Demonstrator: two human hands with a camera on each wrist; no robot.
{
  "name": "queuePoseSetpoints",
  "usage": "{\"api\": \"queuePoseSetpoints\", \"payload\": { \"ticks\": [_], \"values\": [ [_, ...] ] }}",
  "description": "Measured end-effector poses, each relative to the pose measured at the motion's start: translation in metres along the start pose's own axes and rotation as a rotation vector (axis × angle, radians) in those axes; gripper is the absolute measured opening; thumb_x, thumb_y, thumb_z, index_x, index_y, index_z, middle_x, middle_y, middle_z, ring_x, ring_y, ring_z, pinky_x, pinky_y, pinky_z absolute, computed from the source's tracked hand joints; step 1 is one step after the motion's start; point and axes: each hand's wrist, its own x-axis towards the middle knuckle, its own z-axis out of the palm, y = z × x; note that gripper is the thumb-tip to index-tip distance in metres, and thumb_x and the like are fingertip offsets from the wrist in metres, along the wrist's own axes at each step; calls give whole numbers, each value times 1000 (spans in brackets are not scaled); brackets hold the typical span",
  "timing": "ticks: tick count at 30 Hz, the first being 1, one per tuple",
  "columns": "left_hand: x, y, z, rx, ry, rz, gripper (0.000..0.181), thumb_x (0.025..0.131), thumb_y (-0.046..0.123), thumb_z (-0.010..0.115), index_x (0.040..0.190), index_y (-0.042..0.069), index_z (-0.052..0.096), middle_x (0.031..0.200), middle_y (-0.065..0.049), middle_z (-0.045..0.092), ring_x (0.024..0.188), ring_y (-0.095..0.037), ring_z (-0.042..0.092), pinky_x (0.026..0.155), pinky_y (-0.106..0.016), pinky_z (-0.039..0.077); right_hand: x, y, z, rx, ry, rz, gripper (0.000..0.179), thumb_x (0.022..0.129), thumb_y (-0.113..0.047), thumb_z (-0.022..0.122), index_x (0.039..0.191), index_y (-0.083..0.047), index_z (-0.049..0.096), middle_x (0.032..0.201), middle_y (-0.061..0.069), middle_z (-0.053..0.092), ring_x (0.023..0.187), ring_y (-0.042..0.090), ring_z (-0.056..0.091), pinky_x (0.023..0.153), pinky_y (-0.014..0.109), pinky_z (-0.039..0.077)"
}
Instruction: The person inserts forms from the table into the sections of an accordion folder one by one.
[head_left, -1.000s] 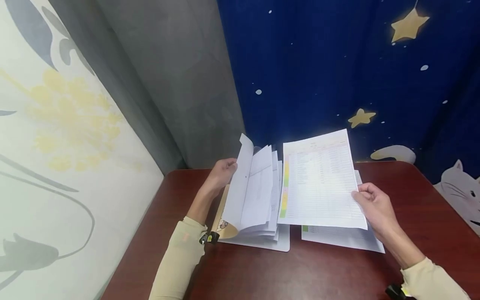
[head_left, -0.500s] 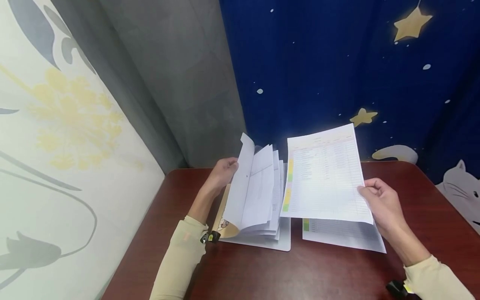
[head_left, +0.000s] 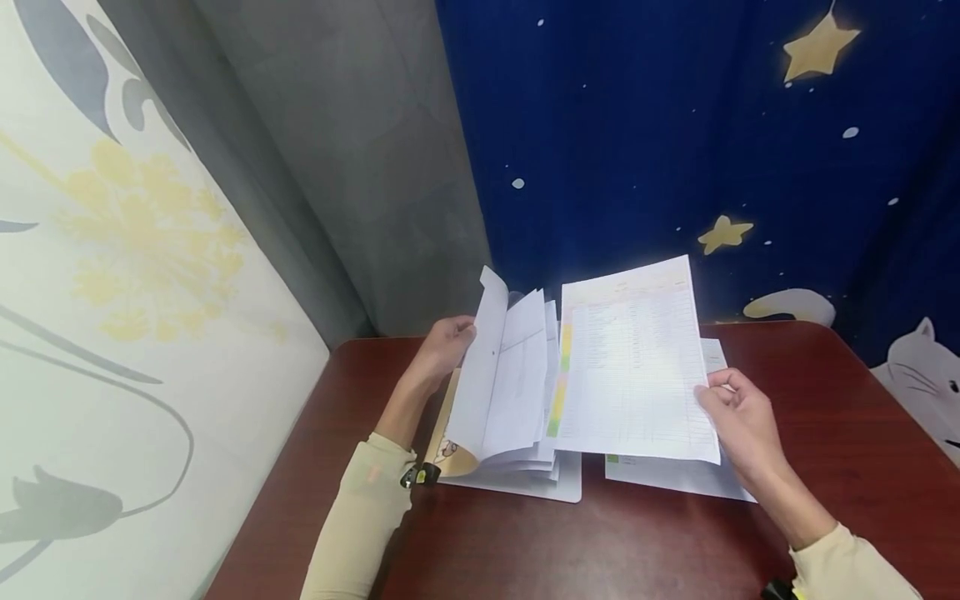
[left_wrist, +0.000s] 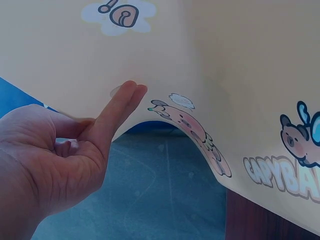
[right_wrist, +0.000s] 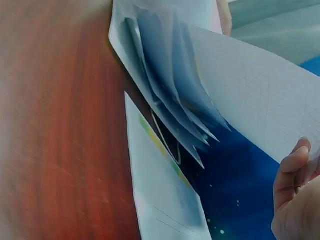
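Note:
My left hand [head_left: 446, 346] pinches the raised cover of a folder [head_left: 480, 375]. In the left wrist view this cover's outside [left_wrist: 210, 55] is cream with cartoon capybaras, and two fingers of the left hand [left_wrist: 75, 150] lie along it. Inside the folder, several white papers [head_left: 517, 375] stand fanned out. My right hand [head_left: 746, 417] pinches the right edge of a printed table sheet [head_left: 630, 375] with a yellow and green strip. That sheet is held tilted, its left edge overlapping the fanned papers. A second printed sheet [head_left: 675, 477] lies below it on the table, partly hidden.
The reddish-brown table [head_left: 600, 550] carries everything. A blue curtain with stars [head_left: 600, 125] and a grey curtain [head_left: 360, 167] hang behind it. On the left is a pale patterned wall [head_left: 187, 333].
The held sheet first rose and shifted right, then came back down and left toward the folder with my right hand. My left hand and the cover stay nearly still.

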Motion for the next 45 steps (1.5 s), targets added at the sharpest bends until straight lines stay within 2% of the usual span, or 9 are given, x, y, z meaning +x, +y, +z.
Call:
{"api": "queuePoseSetpoints", "payload": {
  "ticks": [5, 9, 13, 17, 24, 29, 34, 40, 45],
  "values": [
    [0, -1, 0, -5, 2, 1, 41, 114, 24, 42, 144, 2, 59, 124, -15, 73, 113, -26, 73, 95, -42, 62, -8, 1, 9, -14, -5, -15, 19, 107, -23, 56, 114, -5, 53, 76, -19, 71, 67, 7, 68, 59, 27, 57],
    [1, -1, 1, -18, -1, 4, 41, 114, 23, 42, 145, 1, 58, 126, -15, 73, 113, -27, 73, 96, -42, 61, -12, 1, 17, 29, -17, -2, 17, 106, -19, 57, 113, -4, 53, 75, -18, 71, 65, 7, 67, 58, 28, 56],
    [1, -2, 1, -19, 0, 5, 41, 114, 22, 42, 145, 2, 58, 127, -16, 73, 113, -27, 73, 96, -42, 61, -14, 1, 26, 67, -21, 28, 16, 106, -18, 57, 113, -4, 53, 77, -18, 74, 65, 8, 69, 58, 28, 57],
    [1, -3, 0, -26, -1, 8, 40, 114, 22, 42, 144, 2, 59, 126, -15, 73, 112, -27, 73, 94, -41, 62, -15, 1, 34, 60, -30, 37, 19, 106, -19, 56, 116, -3, 54, 79, -19, 75, 66, 9, 70, 60, 29, 58],
    [3, -3, 0, -39, -10, 8, 41, 114, 23, 42, 145, 2, 58, 126, -15, 73, 111, -27, 74, 94, -42, 62, -11, -3, 47, 46, -54, 20, 23, 106, -18, 57, 121, 0, 54, 86, -18, 77, 68, 10, 73, 61, 29, 59],
    [3, -4, 0, -38, -8, 5, 41, 114, 22, 42, 146, 2, 58, 127, -16, 73, 111, -26, 74, 94, -41, 62, -7, -3, 57, 42, -70, 26, 25, 106, -19, 58, 122, 0, 55, 98, -4, 82, 71, 11, 75, 63, 30, 60],
    [3, -3, 0, -47, -10, 7, 40, 114, 21, 42, 145, 1, 58, 126, -17, 73, 110, -27, 74, 93, -40, 62, -4, -2, 69, 37, -90, 39, 27, 106, -19, 58, 125, 1, 56, 112, 13, 81, 73, 10, 75, 64, 28, 59],
    [3, -3, 1, -44, -9, 9, 41, 114, 20, 41, 146, 0, 57, 126, -18, 73, 109, -26, 75, 93, -43, 62, -3, 2, 82, 64, -126, 36, 26, 107, -17, 55, 126, 1, 54, 120, 21, 78, 76, 8, 76, 66, 27, 60],
    [3, -3, 2, -37, -7, 17, 39, 114, 20, 42, 144, 1, 59, 123, -16, 74, 105, -24, 76, 89, -40, 63, -3, 3, 89, 114, -148, 37, 26, 107, -15, 54, 126, 3, 53, 122, 22, 77, 78, 9, 78, 68, 27, 61]
  ]
}}
